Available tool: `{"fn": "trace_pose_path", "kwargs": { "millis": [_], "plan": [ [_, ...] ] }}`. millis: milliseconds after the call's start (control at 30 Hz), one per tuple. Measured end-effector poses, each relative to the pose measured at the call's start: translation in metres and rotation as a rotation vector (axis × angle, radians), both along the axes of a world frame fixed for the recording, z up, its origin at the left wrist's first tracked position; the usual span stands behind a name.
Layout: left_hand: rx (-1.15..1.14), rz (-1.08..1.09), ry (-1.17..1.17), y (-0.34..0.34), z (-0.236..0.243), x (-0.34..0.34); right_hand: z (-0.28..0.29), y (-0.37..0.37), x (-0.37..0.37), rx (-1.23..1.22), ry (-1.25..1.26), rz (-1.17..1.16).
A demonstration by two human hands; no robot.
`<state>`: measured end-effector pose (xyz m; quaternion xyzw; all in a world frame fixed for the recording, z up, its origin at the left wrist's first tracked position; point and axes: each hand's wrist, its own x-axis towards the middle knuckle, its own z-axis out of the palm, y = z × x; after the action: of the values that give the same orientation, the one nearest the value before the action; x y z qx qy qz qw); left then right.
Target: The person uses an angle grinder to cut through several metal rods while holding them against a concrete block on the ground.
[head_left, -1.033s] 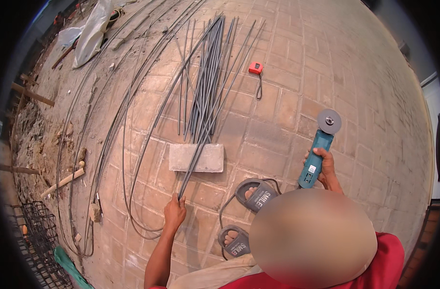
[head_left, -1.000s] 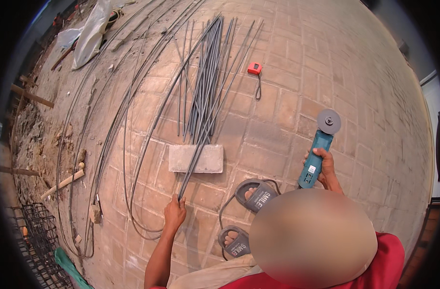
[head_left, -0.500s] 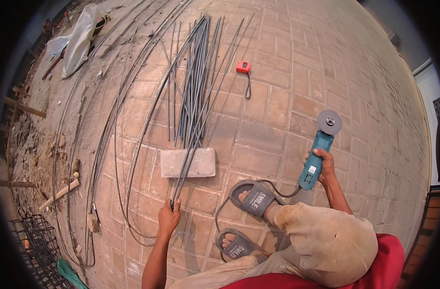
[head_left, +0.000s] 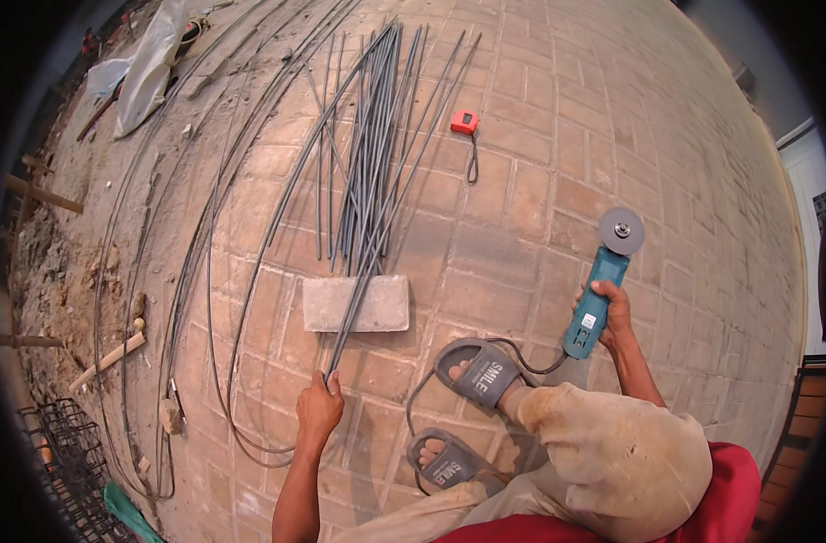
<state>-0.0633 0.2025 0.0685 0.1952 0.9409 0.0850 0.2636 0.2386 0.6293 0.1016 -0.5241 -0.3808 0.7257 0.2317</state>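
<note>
My left hand [head_left: 319,405] is closed around the near ends of thin steel rods [head_left: 348,321]. Those rods slant away across the top of a pale concrete block [head_left: 384,308] and over a bundle of similar rods [head_left: 370,172] on the paving. In my right hand [head_left: 616,315] is a teal angle grinder [head_left: 583,319], its grey disc [head_left: 621,237] pointing away from me. The disc is apart from the rods. A dark cord [head_left: 512,348] runs from the grinder's rear past my sandalled feet.
A red tape measure [head_left: 465,121] with a wrist strap lies right of the bundle. Long bent rods [head_left: 209,299] curve along the left. Beyond them are a wooden stick [head_left: 110,360], a hammer [head_left: 170,414], a black wire mesh [head_left: 65,452] and a white sack [head_left: 151,72].
My left hand has shifted the held rods slightly, and their far ends now lie almost level. The grinder stays nearly in place in my right hand.
</note>
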Motion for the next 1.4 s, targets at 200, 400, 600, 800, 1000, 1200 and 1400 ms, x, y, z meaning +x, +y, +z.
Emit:
{"fn": "trace_pose_path", "kwargs": {
  "millis": [200, 400, 600, 800, 1000, 1200, 1400],
  "plan": [
    [0.013, 0.012, 0.041, -0.007, -0.011, 0.000, 0.003, 0.000, -0.001, 0.019, -0.018, -0.007],
    [-0.001, 0.031, 0.021, -0.008, -0.021, -0.002, 0.001, -0.002, -0.002, 0.000, -0.018, -0.021],
    [-0.015, 0.054, -0.012, -0.013, -0.016, -0.005, -0.003, -0.002, -0.009, -0.011, -0.008, -0.002],
    [0.034, 0.116, -0.072, -0.009, -0.010, -0.008, -0.006, 0.001, -0.017, -0.023, -0.001, 0.014],
    [0.041, 0.120, -0.069, -0.009, -0.006, -0.008, -0.005, 0.002, -0.023, -0.036, -0.004, 0.025],
    [0.071, 0.110, -0.068, 0.000, 0.004, -0.019, -0.005, 0.007, -0.021, -0.024, 0.000, 0.007],
    [0.344, -0.117, 0.180, 0.082, 0.008, -0.115, -0.004, 0.013, -0.013, 0.008, -0.041, 0.000]
  ]
}}
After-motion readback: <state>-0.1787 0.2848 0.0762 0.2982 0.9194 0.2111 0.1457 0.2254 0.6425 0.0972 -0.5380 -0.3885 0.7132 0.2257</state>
